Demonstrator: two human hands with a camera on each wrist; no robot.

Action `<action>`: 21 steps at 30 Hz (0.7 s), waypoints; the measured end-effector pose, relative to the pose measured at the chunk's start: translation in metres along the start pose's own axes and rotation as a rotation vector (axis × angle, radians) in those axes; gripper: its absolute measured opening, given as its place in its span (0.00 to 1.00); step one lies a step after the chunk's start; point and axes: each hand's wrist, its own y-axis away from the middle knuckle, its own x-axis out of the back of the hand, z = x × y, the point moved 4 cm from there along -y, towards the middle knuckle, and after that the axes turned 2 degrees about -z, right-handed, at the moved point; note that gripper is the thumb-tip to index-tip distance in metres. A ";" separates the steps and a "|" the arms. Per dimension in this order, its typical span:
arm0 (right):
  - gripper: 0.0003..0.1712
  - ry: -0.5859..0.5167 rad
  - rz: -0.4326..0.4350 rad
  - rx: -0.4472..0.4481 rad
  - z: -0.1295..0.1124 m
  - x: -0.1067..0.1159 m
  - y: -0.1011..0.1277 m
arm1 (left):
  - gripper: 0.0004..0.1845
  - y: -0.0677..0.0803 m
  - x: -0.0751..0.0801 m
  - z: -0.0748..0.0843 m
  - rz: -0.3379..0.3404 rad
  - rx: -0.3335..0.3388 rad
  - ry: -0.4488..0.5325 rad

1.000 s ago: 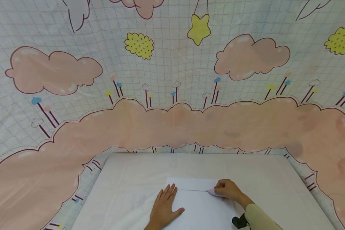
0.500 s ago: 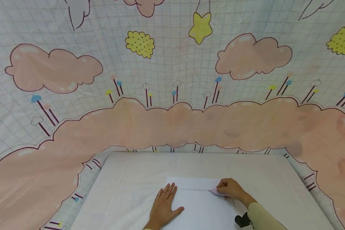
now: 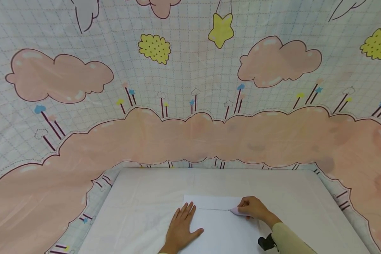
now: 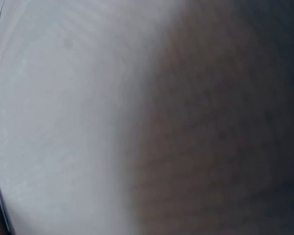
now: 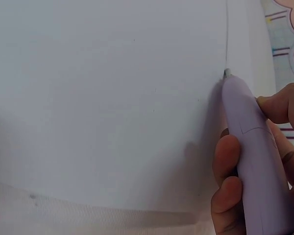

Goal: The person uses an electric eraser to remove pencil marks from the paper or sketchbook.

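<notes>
My right hand [image 3: 254, 209] pinches a thick lilac pen-shaped tool [image 5: 257, 152] with a tapered front and a short pale stub at its tip. Its kind I cannot tell. The tip meets the right end of a thin grey line [image 3: 212, 209] that runs across the upper part of a white paper sheet [image 3: 223, 236]. In the right wrist view, fingers [image 5: 227, 155] curl round the tool's body. My left hand [image 3: 182, 227] lies flat along the sheet's left edge, fingers straight and thumb spread over the paper. Blurred close surfaces fill the left wrist view.
The sheet lies on a table with a pale cover [image 3: 139, 197]. A black heart-shaped piece [image 3: 266, 242] is by the right sleeve [image 3: 290, 240]. Behind the table hangs a cloth [image 3: 190, 137] printed with clouds and stars.
My right hand and the lilac tool shift slightly right along the line, then a little back left. The left hand stays in place on the paper.
</notes>
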 end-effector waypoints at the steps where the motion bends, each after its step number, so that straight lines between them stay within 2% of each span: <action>1: 0.07 0.005 0.002 -0.002 0.001 0.001 0.000 | 0.49 0.000 0.000 0.000 0.000 0.000 0.000; 9: 0.06 0.014 0.008 -0.008 0.005 0.005 0.002 | 0.49 0.000 0.000 0.000 -0.010 0.002 0.003; 21: 0.06 -0.013 -0.014 0.006 -0.003 -0.001 -0.001 | 0.48 0.000 0.002 0.001 -0.011 0.007 0.008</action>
